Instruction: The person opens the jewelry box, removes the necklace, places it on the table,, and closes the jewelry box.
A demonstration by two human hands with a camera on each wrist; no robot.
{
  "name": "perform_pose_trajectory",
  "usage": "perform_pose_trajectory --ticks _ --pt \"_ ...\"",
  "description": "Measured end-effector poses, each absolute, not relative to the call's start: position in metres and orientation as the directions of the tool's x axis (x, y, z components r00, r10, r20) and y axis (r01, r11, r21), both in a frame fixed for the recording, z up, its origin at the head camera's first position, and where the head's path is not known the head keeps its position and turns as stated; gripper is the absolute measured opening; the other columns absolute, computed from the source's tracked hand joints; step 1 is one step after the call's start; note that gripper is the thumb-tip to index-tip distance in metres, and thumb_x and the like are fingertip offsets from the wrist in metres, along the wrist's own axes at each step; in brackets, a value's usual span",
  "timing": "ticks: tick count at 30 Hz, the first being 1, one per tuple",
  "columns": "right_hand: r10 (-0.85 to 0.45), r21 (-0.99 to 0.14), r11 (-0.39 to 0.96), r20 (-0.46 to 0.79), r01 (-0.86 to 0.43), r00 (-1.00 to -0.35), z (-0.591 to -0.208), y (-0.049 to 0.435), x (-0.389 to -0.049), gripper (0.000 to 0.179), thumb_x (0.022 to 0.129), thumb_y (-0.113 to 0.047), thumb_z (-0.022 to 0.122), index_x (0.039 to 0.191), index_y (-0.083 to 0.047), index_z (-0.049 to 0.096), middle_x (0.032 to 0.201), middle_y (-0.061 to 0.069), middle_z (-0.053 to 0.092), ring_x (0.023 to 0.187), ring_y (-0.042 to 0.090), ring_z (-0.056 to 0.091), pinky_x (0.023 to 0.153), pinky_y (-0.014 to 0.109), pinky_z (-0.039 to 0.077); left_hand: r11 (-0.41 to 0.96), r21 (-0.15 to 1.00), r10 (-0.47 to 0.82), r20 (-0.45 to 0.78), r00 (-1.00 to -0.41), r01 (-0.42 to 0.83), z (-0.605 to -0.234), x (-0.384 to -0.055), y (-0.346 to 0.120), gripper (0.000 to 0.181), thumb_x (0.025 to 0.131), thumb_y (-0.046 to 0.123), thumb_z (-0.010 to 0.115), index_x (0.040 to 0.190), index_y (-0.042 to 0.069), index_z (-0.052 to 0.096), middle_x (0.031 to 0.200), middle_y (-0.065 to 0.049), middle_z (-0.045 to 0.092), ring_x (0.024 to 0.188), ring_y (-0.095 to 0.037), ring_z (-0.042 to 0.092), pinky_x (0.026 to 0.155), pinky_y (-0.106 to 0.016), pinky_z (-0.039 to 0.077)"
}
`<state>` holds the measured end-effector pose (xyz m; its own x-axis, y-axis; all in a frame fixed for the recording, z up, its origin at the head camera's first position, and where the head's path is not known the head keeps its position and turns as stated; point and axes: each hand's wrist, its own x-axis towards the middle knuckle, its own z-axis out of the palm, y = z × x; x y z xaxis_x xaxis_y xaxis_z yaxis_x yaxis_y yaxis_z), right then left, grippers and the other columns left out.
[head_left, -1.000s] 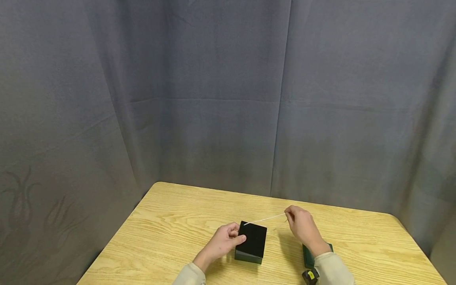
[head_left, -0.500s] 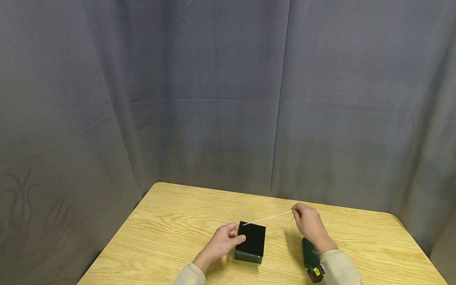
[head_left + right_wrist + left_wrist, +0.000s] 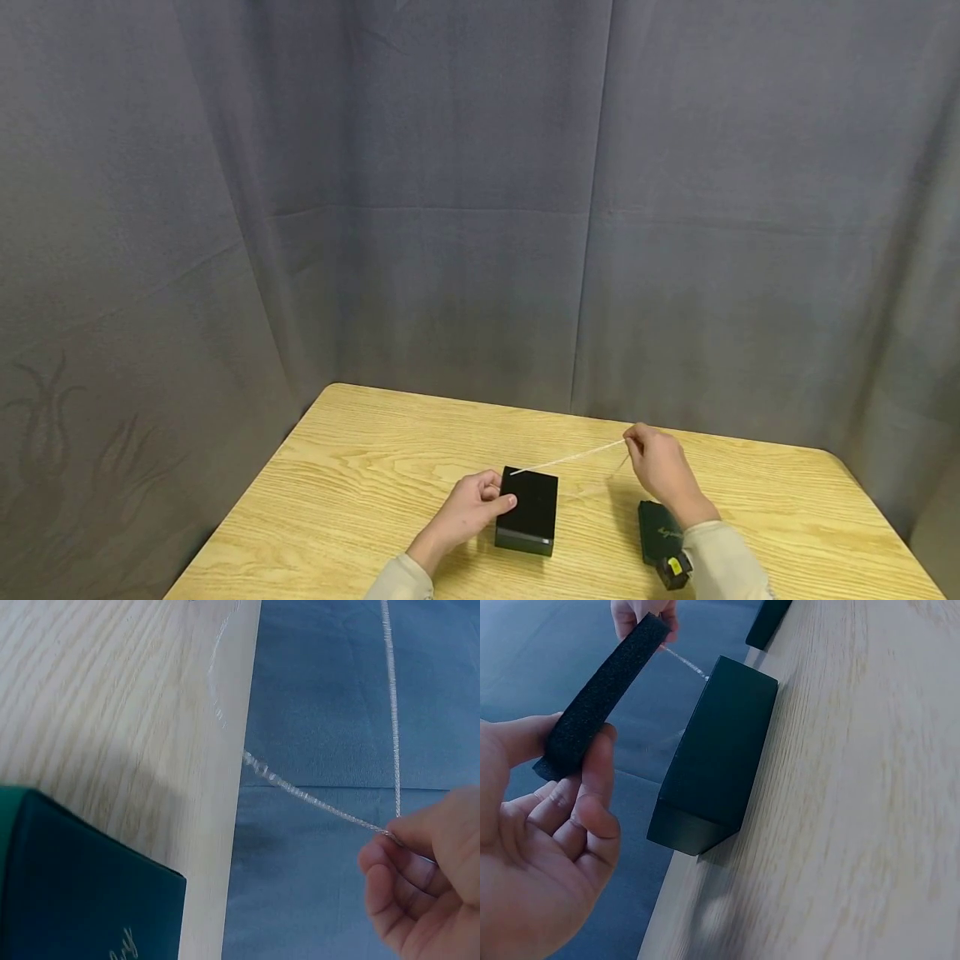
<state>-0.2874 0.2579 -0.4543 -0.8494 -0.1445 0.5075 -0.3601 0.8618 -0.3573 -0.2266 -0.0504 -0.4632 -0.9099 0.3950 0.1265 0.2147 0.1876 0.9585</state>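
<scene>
Silvery chain (image 3: 307,796) — likely light, limp, slippery and delicate, best pinched at its bend — runs in the head view from the eleven-o'clock corner of the black pad (image 3: 536,504), gripped by the left hand (image 3: 467,504), toward two o'clock, where the right hand (image 3: 663,468) pinches it.
</scene>
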Motion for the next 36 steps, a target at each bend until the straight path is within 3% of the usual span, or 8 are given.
perform_pose_trajectory --ticks 26,36 --pt "-0.102 -0.39 0.872 0.447 -0.297 -0.888 -0.451 0.283 -0.298 0.007 0.09 -0.001 0.06 0.091 0.004 0.066 0.073 0.007 0.06 0.062 0.017 0.052 0.058 0.037 0.045 0.182 0.964 0.379 0.113 -0.918 0.194 -0.464 -0.228 -0.051 0.013 0.092 0.008 0.061 0.086 0.0 0.052 0.055 0.005 0.025 0.049 -0.01 0.027 0.053 -0.025 0.027" --pt "-0.088 -0.409 0.869 0.424 -0.278 -0.901 -0.452 0.287 -0.302 0.01 0.091 -0.002 0.058 0.092 0.004 0.066 0.077 0.009 0.062 0.063 0.018 0.053 0.058 0.037 0.046 0.214 0.96 0.382 0.089 -0.92 0.182 -0.494 -0.247 -0.051 0.012 0.092 0.015 0.062 0.093 0.004 0.055 0.054 0.005 0.028 0.048 -0.01 0.029 0.052 -0.025 0.029"
